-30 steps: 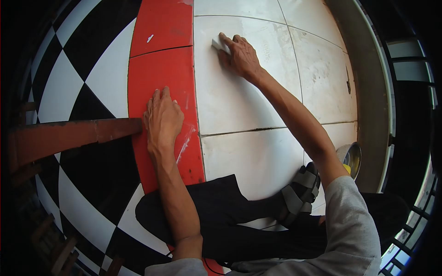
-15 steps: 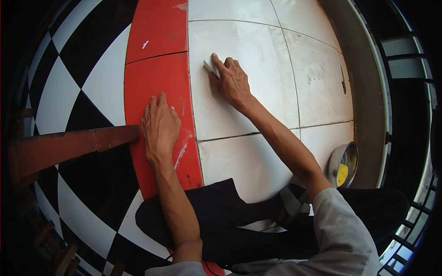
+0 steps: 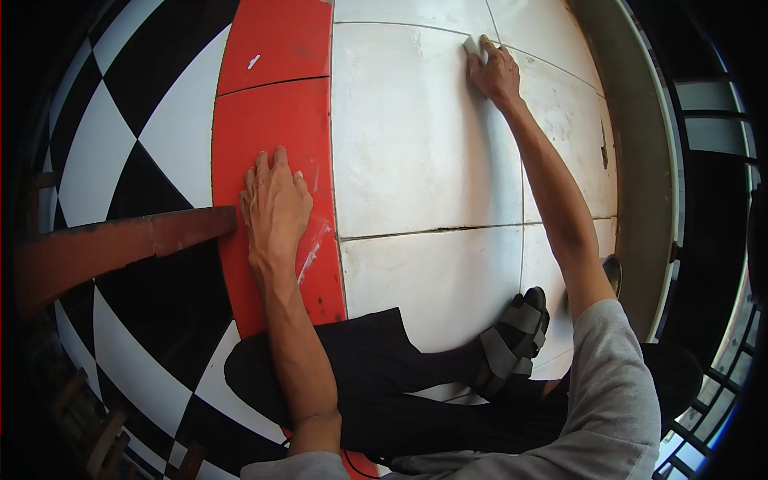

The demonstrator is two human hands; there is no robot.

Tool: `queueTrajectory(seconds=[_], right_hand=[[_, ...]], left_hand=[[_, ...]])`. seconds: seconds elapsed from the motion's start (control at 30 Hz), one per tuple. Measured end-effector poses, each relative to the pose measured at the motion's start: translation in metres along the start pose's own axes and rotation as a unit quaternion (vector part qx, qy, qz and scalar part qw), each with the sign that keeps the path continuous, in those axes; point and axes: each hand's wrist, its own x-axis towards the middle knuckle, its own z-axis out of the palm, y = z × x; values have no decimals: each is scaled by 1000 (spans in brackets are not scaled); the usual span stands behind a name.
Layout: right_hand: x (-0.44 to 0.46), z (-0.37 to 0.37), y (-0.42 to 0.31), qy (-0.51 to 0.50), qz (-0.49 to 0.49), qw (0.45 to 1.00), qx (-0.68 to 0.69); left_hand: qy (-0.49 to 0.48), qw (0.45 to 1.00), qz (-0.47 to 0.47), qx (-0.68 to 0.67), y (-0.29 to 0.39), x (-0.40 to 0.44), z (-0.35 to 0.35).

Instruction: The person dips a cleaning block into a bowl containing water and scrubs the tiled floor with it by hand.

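Note:
My right hand [image 3: 498,76] reaches far across the white floor tiles [image 3: 400,136], close to a joint between them. Its fingers are closed on a small, flat-sided grey piece [image 3: 470,46] that is against the tile. I cannot make out exactly what this piece is. On the red tile strip [image 3: 272,116] my left hand [image 3: 276,204] lies flat, fingers stretched out and holding nothing. Pale scuff marks show on the red surface beside it.
A brown beam [image 3: 136,244] ends at the red strip, left of my left hand. A metal bowl [image 3: 613,274] shows partly behind my right arm. My sandalled foot [image 3: 516,332] rests on the white tiles. A raised ledge [image 3: 640,160] runs along the right.
My right hand has swept to the right and farther away over the white tile with the grey piece. My left hand stays on the red tile. My arm now hides most of the bowl.

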Motion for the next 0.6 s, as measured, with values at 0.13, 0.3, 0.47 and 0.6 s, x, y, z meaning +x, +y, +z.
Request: queueTrajectory(seconds=[0.13, 0.3, 0.47, 0.6], right_hand=[[3, -1, 10, -19, 47, 998, 40], [-117, -60, -104, -166, -212, 946, 178], [-14, -19, -20, -37, -90, 994, 45], [36, 12, 29, -15, 111, 994, -2]], left_hand=[[4, 1000, -3, 1, 1, 4, 5], [10, 1000, 1, 11, -3, 3, 7], [-7, 1000, -7, 8, -1, 1, 2], [-1, 1000, -11, -13, 1, 1, 1]])
